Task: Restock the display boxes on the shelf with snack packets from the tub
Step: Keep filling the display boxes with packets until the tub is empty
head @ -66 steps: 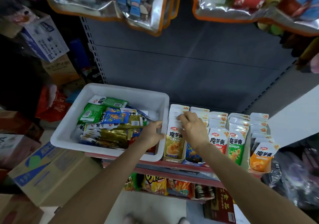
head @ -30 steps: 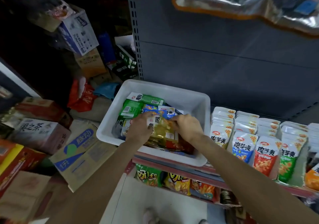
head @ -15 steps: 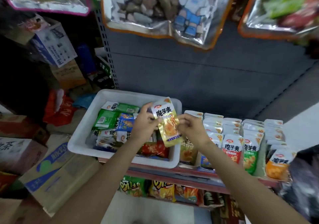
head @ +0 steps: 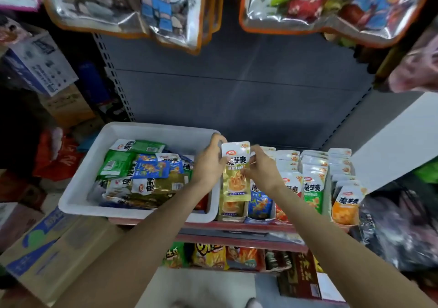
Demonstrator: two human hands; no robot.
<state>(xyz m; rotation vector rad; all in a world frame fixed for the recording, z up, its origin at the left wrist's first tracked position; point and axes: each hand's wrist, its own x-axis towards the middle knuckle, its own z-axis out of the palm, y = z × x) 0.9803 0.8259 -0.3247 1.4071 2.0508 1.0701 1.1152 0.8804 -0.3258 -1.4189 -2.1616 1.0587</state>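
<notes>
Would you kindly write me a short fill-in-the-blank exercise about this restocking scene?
1. The held packet is white on top and ____ below.
2. It is pinched by ____ hands, the left hand and the right hand.
3. The tub stands ____ of the display boxes.
4. The tub's colour is ____.

Missing words: gold; both; left; white

Tub (head: 78, 203) left of display boxes (head: 258, 215), seemingly touching, on shelf (head: 237, 227).
</notes>
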